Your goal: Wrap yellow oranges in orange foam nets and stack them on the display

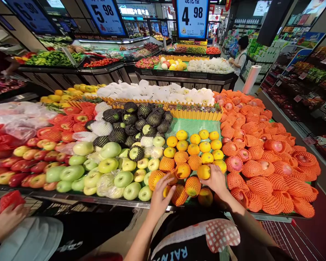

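Fingers of the right hand (pixel 217 179) curl around one round, yellow-orange, smooth-skinned orange (pixel 203 172); those of the left hand (pixel 159 197) spread, thumb apart, over neighbouring fruit, contact uncertain. The step appears to be handling single oranges; the next move calls for a secure right-hand grip without jostling neighbours. About thirteen bare, glossy oranges (pixel 205 146) sit beyond and beside the right fingertips, one shadowed round fruit (pixel 205 197) nearer the body, and at least seven oranges in orange foam-mesh sleeves (pixel 195 162) around and between both hands' fingers.
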{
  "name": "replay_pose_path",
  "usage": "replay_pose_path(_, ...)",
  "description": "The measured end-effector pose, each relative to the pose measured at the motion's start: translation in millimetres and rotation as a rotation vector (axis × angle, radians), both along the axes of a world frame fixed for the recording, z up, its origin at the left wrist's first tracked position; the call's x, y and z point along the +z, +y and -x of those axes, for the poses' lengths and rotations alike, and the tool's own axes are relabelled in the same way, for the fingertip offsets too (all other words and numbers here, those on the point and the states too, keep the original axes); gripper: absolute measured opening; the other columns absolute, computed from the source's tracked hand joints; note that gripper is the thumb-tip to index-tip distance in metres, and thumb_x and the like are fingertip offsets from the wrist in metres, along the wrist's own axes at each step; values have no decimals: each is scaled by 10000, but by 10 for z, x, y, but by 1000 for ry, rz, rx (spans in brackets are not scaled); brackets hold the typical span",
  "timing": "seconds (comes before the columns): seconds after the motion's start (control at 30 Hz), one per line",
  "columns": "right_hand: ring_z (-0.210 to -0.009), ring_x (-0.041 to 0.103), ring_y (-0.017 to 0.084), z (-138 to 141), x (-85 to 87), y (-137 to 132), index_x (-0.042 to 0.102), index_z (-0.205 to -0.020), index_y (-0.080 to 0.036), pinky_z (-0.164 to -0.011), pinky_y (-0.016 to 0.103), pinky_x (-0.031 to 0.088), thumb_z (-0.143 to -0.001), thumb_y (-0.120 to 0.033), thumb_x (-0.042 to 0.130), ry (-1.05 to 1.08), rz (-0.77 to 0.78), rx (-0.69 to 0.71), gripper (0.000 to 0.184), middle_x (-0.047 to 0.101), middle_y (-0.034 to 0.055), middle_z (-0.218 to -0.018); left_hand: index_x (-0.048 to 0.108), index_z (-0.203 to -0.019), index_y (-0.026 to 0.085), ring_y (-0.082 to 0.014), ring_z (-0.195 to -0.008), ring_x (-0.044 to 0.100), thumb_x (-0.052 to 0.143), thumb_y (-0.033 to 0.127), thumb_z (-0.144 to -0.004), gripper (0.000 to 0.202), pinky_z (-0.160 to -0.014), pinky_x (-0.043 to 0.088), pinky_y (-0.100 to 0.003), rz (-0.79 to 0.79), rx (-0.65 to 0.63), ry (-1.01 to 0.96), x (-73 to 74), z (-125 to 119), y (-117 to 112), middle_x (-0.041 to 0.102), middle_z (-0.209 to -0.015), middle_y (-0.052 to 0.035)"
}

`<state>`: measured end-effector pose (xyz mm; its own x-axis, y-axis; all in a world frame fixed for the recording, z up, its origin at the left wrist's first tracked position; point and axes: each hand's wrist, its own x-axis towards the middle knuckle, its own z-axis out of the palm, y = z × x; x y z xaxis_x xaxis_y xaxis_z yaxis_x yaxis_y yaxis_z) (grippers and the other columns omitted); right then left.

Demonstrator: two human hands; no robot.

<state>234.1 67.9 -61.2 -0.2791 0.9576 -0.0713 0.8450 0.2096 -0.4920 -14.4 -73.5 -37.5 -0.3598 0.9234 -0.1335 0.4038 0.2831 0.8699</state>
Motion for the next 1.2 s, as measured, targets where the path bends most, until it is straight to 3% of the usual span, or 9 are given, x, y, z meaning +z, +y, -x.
replay_pose_path(0.17,-1113,579,147,-75,188,-441,613,-1270,-133,-996,253,479,-659,-511,805,442,-21,136,744,598,84,-1215,506,-1288,225,-120,-1080,605,545,853,-783,807,-1007,558,-285,155,-193,-474,-95,-574,262,577,-1358,-49)
replay_pose_path(0.27,-1031,593,110,-48,94,-569,583,-1250,-115,-928,207,501,-594,-517,823,644,156,32,806,608,82,-1183,466,-1143,198,-75,-834,542,482,909,-769,804,-704,503,-212,188,-302,-549,-194,-648,373,547,-1105,-22)
replay_pose_path(0.37,-997,602,100,-28,-39,-512,523,-1274,-87,-904,203,537,-570,-605,822,917,393,-141,923,605,108,-1197,483,-1248,218,-135,-1087,579,519,811,-832,725,-992,584,-317,155,-432,-371,-283,-622,454,539,-1235,-48)
replay_pose_path(0.43,-1016,604,107,-23,-104,-394,506,-1280,-78,-928,217,550,-589,-669,796,1033,426,-245,955,597,125,-1228,526,-1362,257,-216,-1444,434,653,620,-854,637,-1332,406,-471,142,-530,-78,-337,-637,504,432,-1524,-68)
replay_pose_path(0.5,-1064,602,126,-31,-145,-241,518,-1283,-74,-973,241,545,-609,-685,785,1002,291,-341,948,589,131,-1263,592,-1378,251,-288,-1596,254,690,361,-857,541,-1423,233,-562,186,-624,213,-375,-682,554,299,-1674,-54)
replay_pose_path(0.6,-1169,574,183,-72,-179,-20,579,-1280,-84,-1056,299,507,-624,-573,815,689,-16,-337,852,585,122,-1281,658,-1334,179,-285,-1525,388,466,90,-842,536,-1367,363,-560,239,-729,402,-371,-679,616,471,-1590,-76)
replay_pose_path(0.83,-1315,480,255,-18,-267,101,548,-1466,-171,-1195,431,402,-787,-226,721,-109,92,131,702,493,108,-1416,694,-1287,152,-259,-1353,596,497,214,-833,499,-1237,544,-534,-85,-278,412,-317,119,626,655,-1390,-112)
replay_pose_path(1.0,-1319,490,202,64,-391,96,546,-1419,-170,-1147,313,454,-809,-176,728,-119,150,247,638,481,90,-1421,715,-1187,118,-301,-1351,603,500,404,-814,517,-1258,517,-564,-84,-112,429,-368,495,597,662,-1370,-133)
replay_pose_path(1.2,-1322,513,194,-78,-472,98,551,-1345,-122,-1107,281,491,-784,-173,790,-76,159,275,612,476,98,-1436,693,-1143,119,-301,-1309,611,490,467,-827,512,-1231,528,-557,-139,-124,432,-354,379,710,669,-1325,-150)
